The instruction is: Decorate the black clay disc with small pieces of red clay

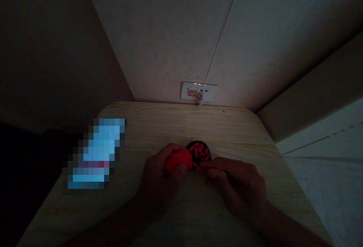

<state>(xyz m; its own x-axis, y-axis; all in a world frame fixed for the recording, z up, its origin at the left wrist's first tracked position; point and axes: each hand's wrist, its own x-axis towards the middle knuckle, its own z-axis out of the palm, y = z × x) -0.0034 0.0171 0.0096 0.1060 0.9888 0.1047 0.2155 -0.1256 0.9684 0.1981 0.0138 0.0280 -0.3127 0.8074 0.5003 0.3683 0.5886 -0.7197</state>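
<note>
Left hand, clasped round a red lump; right hand, fingers bunched, too dim to tell whether anything is pinched. Between and just beyond them, one black disc, judged part-done: red pieces already on it, lump left over. Farther beyond both hands, wall socket.
</note>
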